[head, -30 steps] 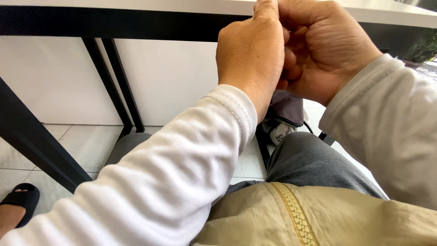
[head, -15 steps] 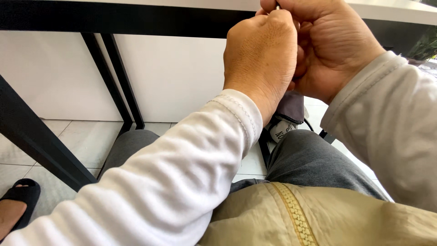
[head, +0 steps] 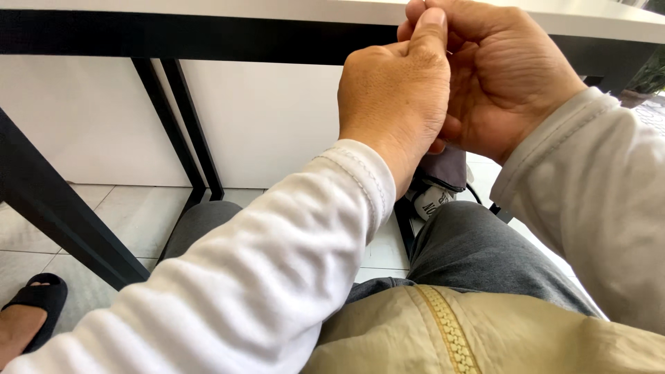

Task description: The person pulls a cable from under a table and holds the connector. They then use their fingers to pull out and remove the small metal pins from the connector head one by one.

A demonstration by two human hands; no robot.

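1. Two hands raised together at the far right, just under the table edge (head: pixel 208 31): left hand (head: pixel 395 104) in front, right hand (head: pixel 506 76) behind it, touching.
2. Left hand curled narrow, thumb tip pressed up against the right hand's fingers (head: pixel 429 10); cannot tell whether anything is pinched between them.
3. Right hand cupped around the left, fingers bent; grip contents hidden.
4. Two white sleeves: left sleeve (head: pixel 242 277) across the near middle, right sleeve (head: pixel 596 201) at the near right.
5. One dark grey pouch (head: pixel 443 170) hanging just below the hands, touching the left wrist, above the grey trouser leg (head: pixel 478 249).
6. Three black table legs visible at the left: one thick slanted leg (head: pixel 62 215) near, two thin ones (head: pixel 187 131) farther.
7. One black sandal (head: pixel 38 301) on a foot, near left corner, on the tiled floor (head: pixel 125 215).
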